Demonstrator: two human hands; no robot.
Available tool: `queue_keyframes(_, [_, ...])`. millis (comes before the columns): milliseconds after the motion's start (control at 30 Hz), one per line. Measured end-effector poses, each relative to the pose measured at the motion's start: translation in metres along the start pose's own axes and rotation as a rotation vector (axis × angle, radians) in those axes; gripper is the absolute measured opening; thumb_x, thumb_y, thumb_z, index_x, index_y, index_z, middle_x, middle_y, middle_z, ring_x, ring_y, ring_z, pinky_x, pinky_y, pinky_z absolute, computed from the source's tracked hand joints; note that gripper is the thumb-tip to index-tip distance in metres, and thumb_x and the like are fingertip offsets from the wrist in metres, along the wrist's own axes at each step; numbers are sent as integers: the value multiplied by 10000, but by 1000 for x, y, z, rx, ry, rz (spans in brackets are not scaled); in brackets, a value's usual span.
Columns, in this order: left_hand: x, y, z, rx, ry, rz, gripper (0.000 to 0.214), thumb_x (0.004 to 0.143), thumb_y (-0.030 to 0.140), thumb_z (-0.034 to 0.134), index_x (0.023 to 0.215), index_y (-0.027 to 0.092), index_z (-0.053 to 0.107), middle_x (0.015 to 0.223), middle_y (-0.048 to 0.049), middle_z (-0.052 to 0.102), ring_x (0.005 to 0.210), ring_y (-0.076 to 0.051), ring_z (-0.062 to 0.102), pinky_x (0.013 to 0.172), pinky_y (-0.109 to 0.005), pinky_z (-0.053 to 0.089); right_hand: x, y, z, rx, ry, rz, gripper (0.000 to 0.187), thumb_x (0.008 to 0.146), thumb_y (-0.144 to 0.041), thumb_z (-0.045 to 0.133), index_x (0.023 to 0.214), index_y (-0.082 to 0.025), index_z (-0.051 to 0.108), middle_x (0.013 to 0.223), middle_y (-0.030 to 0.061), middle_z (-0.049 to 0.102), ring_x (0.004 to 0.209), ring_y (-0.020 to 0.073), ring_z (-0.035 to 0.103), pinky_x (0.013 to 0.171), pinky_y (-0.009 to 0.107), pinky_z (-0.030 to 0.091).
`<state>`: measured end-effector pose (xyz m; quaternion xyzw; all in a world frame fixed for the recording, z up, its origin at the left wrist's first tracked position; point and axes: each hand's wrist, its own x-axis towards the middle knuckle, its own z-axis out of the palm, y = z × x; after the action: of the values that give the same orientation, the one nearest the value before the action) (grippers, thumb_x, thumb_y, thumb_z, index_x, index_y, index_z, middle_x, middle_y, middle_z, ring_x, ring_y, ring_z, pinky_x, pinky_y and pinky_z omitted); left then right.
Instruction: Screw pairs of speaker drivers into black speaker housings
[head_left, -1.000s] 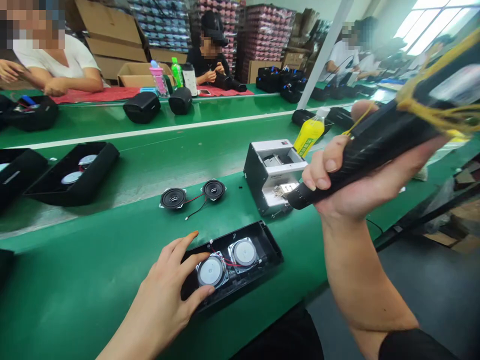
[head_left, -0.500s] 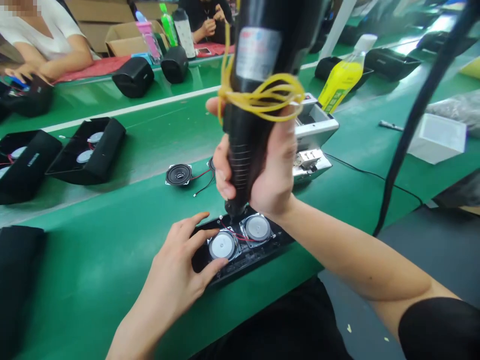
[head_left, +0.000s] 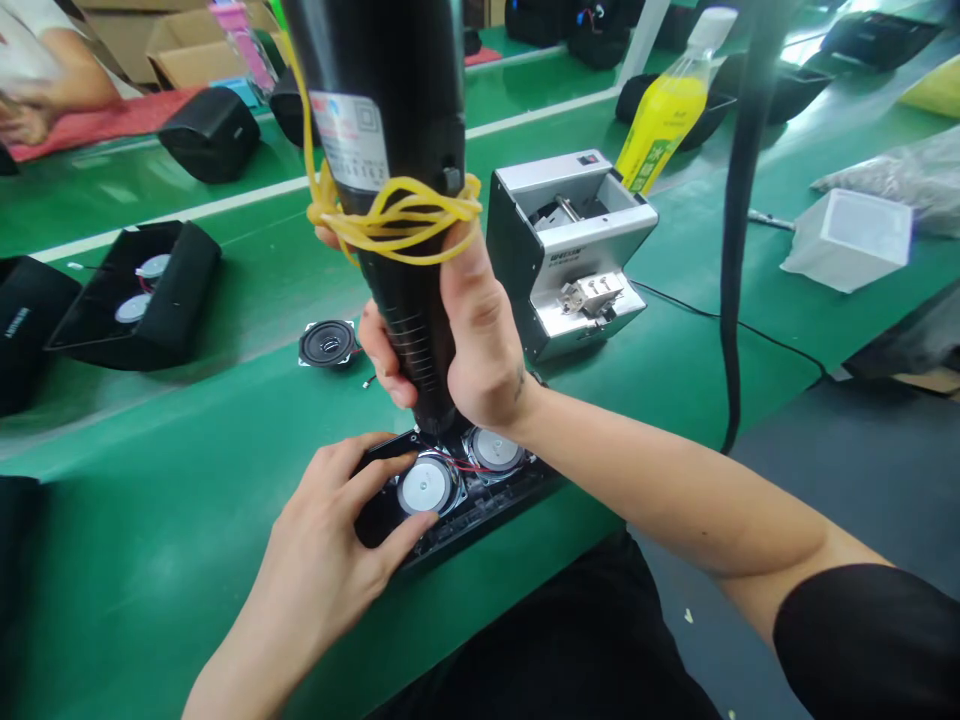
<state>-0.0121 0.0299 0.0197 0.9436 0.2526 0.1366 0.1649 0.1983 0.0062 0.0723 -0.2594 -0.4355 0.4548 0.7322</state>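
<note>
My right hand is wrapped round a black electric screwdriver, held upright with its tip down in a black speaker housing. Yellow cord is looped about the tool's body. Two round speaker drivers lie back-up in the housing, joined by red and black wires. My left hand rests at the housing's left end, thumb and forefinger on either side of the left speaker driver. Partly behind my right wrist sits the right speaker driver. The screwdriver's very tip is hard to make out.
A loose speaker driver lies beyond the housing. Behind my right hand stands a silver machine, with a yellow drink bottle past it. Another open housing is at left. A black cable hangs at right; a white box stands beyond.
The view has shifted, so most things sit further left. The screwdriver has come more upright, its tip still at the housing's far edge. My left hand keeps its place at the left driver.
</note>
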Motion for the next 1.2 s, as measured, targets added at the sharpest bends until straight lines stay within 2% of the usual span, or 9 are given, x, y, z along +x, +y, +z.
queue_keyframes(133, [-1, 0, 0, 9, 5, 13, 325, 1006, 528, 674, 1252, 319, 710, 1368, -28, 653, 1209, -264, 642, 1004, -420, 542, -2, 0, 0, -34, 9, -24, 466, 1011, -728, 525, 966, -270, 456, 665, -80, 518, 489, 115, 444, 477, 297, 371])
queue_keyframes(300, [-1, -1, 0, 4, -4, 6, 348, 1006, 562, 663, 1257, 326, 709, 1386, -32, 648, 1211, -272, 645, 999, -425, 542, -3, 0, 0, -42, -16, -54, 441, 1020, -693, 534, 983, -258, 466, 657, -77, 526, 482, 123, 458, 452, 300, 386])
queue_keyframes(467, [-1, -1, 0, 13, 0, 14, 348, 1004, 563, 668, 1248, 316, 696, 1373, -33, 648, 1203, -272, 644, 990, -428, 545, -4, 1, 0, -55, 11, -44, 379, 1081, -597, 488, 937, -246, 470, 646, -86, 518, 479, 102, 455, 458, 268, 397])
queue_keyframes(567, [-1, -2, 0, 22, -5, 14, 353, 996, 547, 688, 1262, 316, 688, 1374, -34, 644, 1197, -272, 643, 995, -433, 549, -5, 5, 0, -23, -25, -75, 330, 1078, -540, 517, 933, -246, 481, 648, -86, 526, 473, 94, 461, 456, 248, 405])
queue_keyframes(700, [-1, -4, 0, 8, -10, 5, 353, 985, 546, 696, 1258, 322, 702, 1376, -40, 652, 1193, -290, 642, 988, -458, 562, -6, 15, 0, 7, -81, -92, 415, 1012, -646, 606, 963, -241, 526, 632, -71, 531, 445, 101, 433, 419, 257, 375])
queue_keyframes(833, [0, -5, 0, -1, -20, -7, 336, 962, 518, 721, 1240, 329, 728, 1349, -55, 657, 1193, -309, 643, 969, -473, 585, -6, 23, 1, 37, -158, -47, 500, 963, -733, 631, 984, -252, 497, 625, -86, 474, 445, 97, 420, 419, 247, 357])
queue_keyframes(967, [1, -5, -2, 10, -48, -20, 320, 949, 503, 734, 1225, 343, 742, 1263, -57, 677, 1113, -289, 667, 869, -428, 619, -7, 24, -2, 79, -227, -15, 454, 963, -696, 643, 1011, -273, 486, 640, -95, 413, 469, 107, 439, 450, 246, 361])
queue_keyframes(1067, [1, -9, -2, 17, -43, -9, 338, 955, 535, 721, 1234, 344, 742, 1257, -60, 674, 1117, -287, 674, 836, -411, 635, -10, 21, -2, 79, -235, 35, 437, 961, -683, 647, 995, -275, 496, 659, -82, 452, 470, 117, 443, 462, 266, 372])
queue_keyframes(1200, [0, -14, 0, 25, -83, -3, 384, 956, 563, 716, 1284, 363, 730, 1313, -57, 665, 1137, -284, 674, 846, -405, 646, -10, 20, -2, 62, -225, 93, 537, 879, -763, 684, 977, -276, 480, 640, -84, 447, 453, 116, 415, 462, 268, 384])
